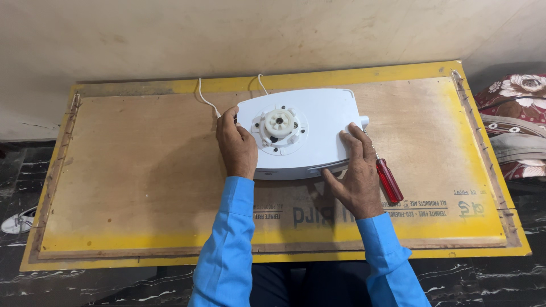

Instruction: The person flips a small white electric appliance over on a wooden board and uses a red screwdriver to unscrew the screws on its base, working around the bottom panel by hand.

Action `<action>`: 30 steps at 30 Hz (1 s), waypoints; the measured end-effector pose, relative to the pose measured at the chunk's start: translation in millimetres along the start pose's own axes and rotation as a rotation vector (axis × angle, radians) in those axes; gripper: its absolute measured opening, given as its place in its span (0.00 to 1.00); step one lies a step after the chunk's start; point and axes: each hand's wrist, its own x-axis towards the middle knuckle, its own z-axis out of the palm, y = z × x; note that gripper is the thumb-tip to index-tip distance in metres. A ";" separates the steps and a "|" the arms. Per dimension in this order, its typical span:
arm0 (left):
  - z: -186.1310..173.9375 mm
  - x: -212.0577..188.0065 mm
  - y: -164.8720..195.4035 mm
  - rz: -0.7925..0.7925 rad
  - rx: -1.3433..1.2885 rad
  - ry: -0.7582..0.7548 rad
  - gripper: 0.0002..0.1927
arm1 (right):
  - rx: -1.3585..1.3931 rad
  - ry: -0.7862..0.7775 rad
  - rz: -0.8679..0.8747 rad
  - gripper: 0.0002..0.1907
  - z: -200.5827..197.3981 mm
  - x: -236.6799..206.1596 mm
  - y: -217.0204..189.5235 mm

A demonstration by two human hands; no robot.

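Note:
A white plastic appliance base (pixel 318 122) with a round coupling (pixel 280 123) on top lies on a yellow-edged wooden board (pixel 142 170). My left hand (pixel 236 145) grips the base's left side. Over its front right corner rests my right hand (pixel 357 173), fingers spread on the casing. A white cord (pixel 206 100) runs from the base toward the wall. A red-handled screwdriver (pixel 389 180) lies on the board just right of my right hand.
The board (pixel 478 222) rests on a dark marble-patterned floor. A plain wall stands behind it. A floral cushion (pixel 515 122) sits at the right. A white shoe (pixel 17 222) lies at the far left.

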 end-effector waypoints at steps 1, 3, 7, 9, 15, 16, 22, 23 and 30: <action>0.0 -0.1 0.1 0.000 0.005 -0.001 0.20 | 0.000 0.001 -0.001 0.43 0.1 -0.1 -0.5; -0.2 -0.3 0.6 0.000 0.012 -0.001 0.20 | -0.001 0.005 -0.003 0.43 0.0 0.1 -1.3; -0.7 -0.6 1.5 0.005 0.018 0.001 0.20 | -0.004 0.009 -0.010 0.43 -1.3 -0.6 -2.7; -0.6 -0.5 1.5 -0.007 0.018 -0.003 0.20 | -0.006 0.011 -0.006 0.43 -1.6 -0.2 -3.0; 0.1 0.0 -0.1 -0.009 0.006 -0.005 0.20 | -0.007 0.003 0.007 0.43 -0.7 0.1 -3.2; 0.2 0.1 -0.3 -0.013 0.011 -0.008 0.20 | -0.005 0.005 0.006 0.43 -0.5 0.1 -3.1; -0.1 0.2 0.6 -0.014 0.031 -0.009 0.20 | 0.004 0.013 0.001 0.43 0.2 0.0 -3.0; -0.1 0.2 0.9 -0.020 0.031 -0.011 0.20 | 0.005 0.015 -0.002 0.43 0.2 -0.1 -3.0; -0.5 0.3 1.2 -0.016 0.030 -0.011 0.20 | 0.006 0.009 0.015 0.42 0.4 0.3 -2.6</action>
